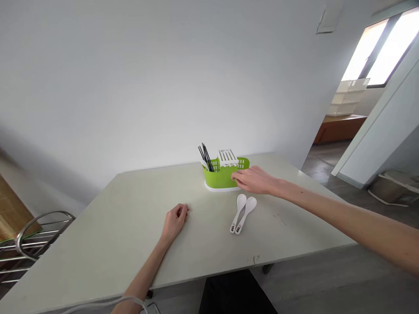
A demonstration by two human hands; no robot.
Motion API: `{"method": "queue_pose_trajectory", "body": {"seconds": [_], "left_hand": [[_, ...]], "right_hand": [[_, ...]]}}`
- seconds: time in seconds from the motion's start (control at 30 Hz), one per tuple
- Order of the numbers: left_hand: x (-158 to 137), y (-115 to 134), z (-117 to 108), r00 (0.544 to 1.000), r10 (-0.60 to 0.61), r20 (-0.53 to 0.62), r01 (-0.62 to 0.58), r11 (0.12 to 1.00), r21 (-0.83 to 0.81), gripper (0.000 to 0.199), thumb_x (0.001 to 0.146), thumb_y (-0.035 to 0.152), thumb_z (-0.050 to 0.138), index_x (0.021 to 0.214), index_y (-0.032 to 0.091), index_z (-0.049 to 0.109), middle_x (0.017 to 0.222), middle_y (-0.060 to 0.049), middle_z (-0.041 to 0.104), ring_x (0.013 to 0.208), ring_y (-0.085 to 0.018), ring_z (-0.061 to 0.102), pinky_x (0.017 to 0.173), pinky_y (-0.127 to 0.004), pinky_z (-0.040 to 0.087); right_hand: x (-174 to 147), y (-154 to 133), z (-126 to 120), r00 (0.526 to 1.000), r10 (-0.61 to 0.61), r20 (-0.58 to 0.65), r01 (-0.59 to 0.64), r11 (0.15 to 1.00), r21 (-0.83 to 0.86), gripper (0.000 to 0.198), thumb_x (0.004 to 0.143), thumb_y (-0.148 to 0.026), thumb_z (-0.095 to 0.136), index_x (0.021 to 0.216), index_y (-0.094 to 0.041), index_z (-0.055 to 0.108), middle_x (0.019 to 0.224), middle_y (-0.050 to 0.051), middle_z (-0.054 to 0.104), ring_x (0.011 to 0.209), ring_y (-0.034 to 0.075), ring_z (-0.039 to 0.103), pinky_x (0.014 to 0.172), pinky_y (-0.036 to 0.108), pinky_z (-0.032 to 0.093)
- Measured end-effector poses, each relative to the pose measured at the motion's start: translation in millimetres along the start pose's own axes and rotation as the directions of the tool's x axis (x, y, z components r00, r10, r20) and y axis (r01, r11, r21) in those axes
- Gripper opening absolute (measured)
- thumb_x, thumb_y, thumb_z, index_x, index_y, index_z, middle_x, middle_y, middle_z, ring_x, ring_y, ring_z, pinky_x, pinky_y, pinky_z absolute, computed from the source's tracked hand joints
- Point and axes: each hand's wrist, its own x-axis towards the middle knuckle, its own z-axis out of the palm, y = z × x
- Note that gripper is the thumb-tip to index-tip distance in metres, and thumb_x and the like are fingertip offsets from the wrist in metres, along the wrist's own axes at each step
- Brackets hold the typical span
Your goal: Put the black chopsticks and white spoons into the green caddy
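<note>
**Desk:** Head view, largest first: what fills it?

**Photographer:** Pale table [131, 226] under a bare white wall, its far edge along the wall, its near edge toward the person. Toward 12 o'clock sits a green cutlery caddy [222, 176] on a white base, black chopsticks [205, 158] upright in its 9 o'clock compartment, a white slatted insert [228, 157] in the middle.

**Desk:** And the hands?

**Photographer:** Right hand [253, 179] reaches in from 4 o'clock, fingers loosely spread, tips touching the caddy's front wall at its 3 o'clock end; it grips nothing I can make out. Left hand [175, 220] rests on the tabletop near centre, fingers curled under, empty, well apart from the caddy.

**Desk:** Smaller items?

**Photographer:** Two white spoons [242, 213] lie side by side, touching, just below the right wrist. Bowls point to 12, handles to 7. They lie at 6 o'clock from the right hand, which is clearly the nearer one.

**Desk:** Room to move?

**Photographer:** Open tabletop on every side of the spoons; the right-hand table edge lies off toward 3 o'clock
</note>
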Motion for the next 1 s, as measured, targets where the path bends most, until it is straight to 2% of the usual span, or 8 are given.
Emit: {"method": "queue_pose_trajectory", "body": {"seconds": [0.13, 0.27, 0.33, 0.43, 0.57, 0.7, 0.83, 1.0], "left_hand": [[-11.4, 3.3, -3.9, 1.000, 0.000, 0.025, 0.001, 1.000, -0.009, 0.048, 0.097, 0.063, 0.047, 0.082, 0.021, 0.067, 0.068, 0.001, 0.061, 0.066, -0.017, 0.054, 0.066, -0.028, 0.042], [-28.5, 2.9, -13.5, 0.997, 0.029, 0.066, -0.029, 1.000, 0.006, 0.047, 0.096, 0.063, 0.048, 0.085, 0.021, 0.068, 0.069, 0.000, 0.063, 0.066, -0.018, 0.055, 0.067, -0.029, 0.042], [-35.5, 1.5, -19.5, 0.997, 0.037, 0.075, -0.038, 0.999, 0.008, 0.047, 0.096, 0.062, 0.049, 0.086, 0.021, 0.069, 0.070, 0.000, 0.064, 0.066, -0.018, 0.056, 0.068, -0.029, 0.043], [-41.8, -0.1, -26.3, 0.996, 0.045, 0.078, -0.046, 0.999, 0.003, 0.047, 0.096, 0.062, 0.050, 0.086, 0.021, 0.070, 0.071, -0.001, 0.066, 0.068, -0.018, 0.058, 0.069, -0.029, 0.045], [-44.4, 0.1, -27.2, 0.996, 0.057, 0.068, -0.058, 0.998, 0.002, 0.046, 0.096, 0.061, 0.049, 0.086, 0.021, 0.070, 0.070, -0.001, 0.066, 0.068, -0.018, 0.059, 0.069, -0.029, 0.046], [-45.8, 1.4, -24.5, 0.996, 0.070, 0.056, -0.070, 0.998, 0.007, 0.046, 0.095, 0.062, 0.049, 0.085, 0.021, 0.070, 0.071, -0.001, 0.067, 0.068, -0.019, 0.060, 0.069, -0.029, 0.046], [-49.7, 1.2, -24.8, 0.996, 0.071, 0.050, -0.072, 0.997, 0.017, 0.047, 0.096, 0.062, 0.048, 0.086, 0.021, 0.069, 0.072, -0.002, 0.067, 0.068, -0.019, 0.060, 0.069, -0.029, 0.046], [-60.4, 0.3, -31.0, 0.994, 0.080, 0.078, -0.082, 0.997, 0.016, 0.045, 0.097, 0.060, 0.048, 0.088, 0.022, 0.070, 0.075, -0.002, 0.069, 0.069, -0.019, 0.060, 0.068, -0.029, 0.044]], "right_hand": [[-15.7, 19.0, 47.4, 0.979, 0.175, 0.103, -0.185, 0.978, 0.092, 0.026, 0.099, -0.034, 0.060, 0.119, -0.021, 0.069, 0.118, 0.015, 0.077, 0.105, 0.032, 0.073, 0.081, 0.037, 0.052], [-21.4, 26.8, 87.8, 0.936, 0.282, 0.209, -0.333, 0.904, 0.270, 0.019, 0.100, -0.033, 0.058, 0.103, -0.021, 0.072, 0.085, 0.007, 0.080, 0.084, 0.025, 0.078, 0.075, 0.033, 0.057], [-24.8, 28.6, 100.9, 0.922, 0.305, 0.237, -0.376, 0.850, 0.369, 0.018, 0.102, -0.029, 0.056, 0.100, -0.020, 0.072, 0.071, 0.003, 0.077, 0.073, 0.021, 0.077, 0.074, 0.030, 0.058], [-33.4, 33.1, 107.8, 0.912, 0.315, 0.262, -0.408, 0.754, 0.515, 0.018, 0.102, -0.029, 0.059, 0.095, -0.019, 0.071, 0.072, 0.003, 0.079, 0.065, 0.018, 0.076, 0.066, 0.027, 0.060], [-45.1, 42.8, 91.3, 0.914, 0.325, 0.243, -0.403, 0.645, 0.650, 0.022, 0.097, -0.034, 0.068, 0.085, -0.017, 0.071, 0.073, 0.007, 0.079, 0.062, 0.018, 0.076, 0.055, 0.024, 0.059], [-41.6, 45.0, 53.4, 0.923, 0.366, 0.120, -0.334, 0.607, 0.721, 0.026, 0.093, -0.039, 0.075, 0.083, -0.015, 0.072, 0.065, 0.006, 0.076, 0.053, 0.016, 0.071, 0.049, 0.022, 0.056], [-19.6, 30.1, 9.1, 0.893, 0.437, -0.105, -0.226, 0.640, 0.735, 0.018, 0.098, -0.035, 0.070, 0.094, -0.017, 0.070, 0.072, 0.005, 0.078, 0.053, 0.014, 0.071, 0.055, 0.023, 0.059], [14.8, -2.8, -35.6, 0.824, 0.434, -0.363, -0.116, 0.757, 0.643, 0.011, 0.099, -0.030, 0.066, 0.102, -0.020, 0.068, 0.101, 0.006, 0.081, 0.060, 0.014, 0.075, 0.061, 0.026, 0.060]]}}
